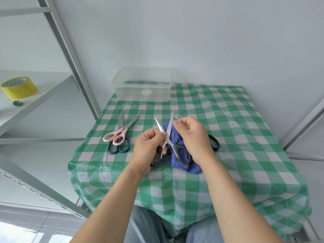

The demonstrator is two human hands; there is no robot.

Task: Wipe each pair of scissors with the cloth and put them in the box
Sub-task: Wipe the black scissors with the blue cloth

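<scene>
My left hand (149, 148) grips black-handled scissors (168, 130), blades spread wide; my right hand (192, 137) pinches blue cloth (191, 167) against one blade.

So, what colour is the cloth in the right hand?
The crumpled fabric cloth is plain blue, with no pattern; the head view shows it best.

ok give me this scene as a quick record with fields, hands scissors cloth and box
left hand: grips one handle of the black scissors
right hand: holds the blue cloth against one blade
black scissors: blades open, held between both hands
waiting: pink scissors lying across dark blue scissors; another black handle shows behind the right hand
box: clear, at the far edge, no scissors seen inside
table: green checked tablecloth
</scene>
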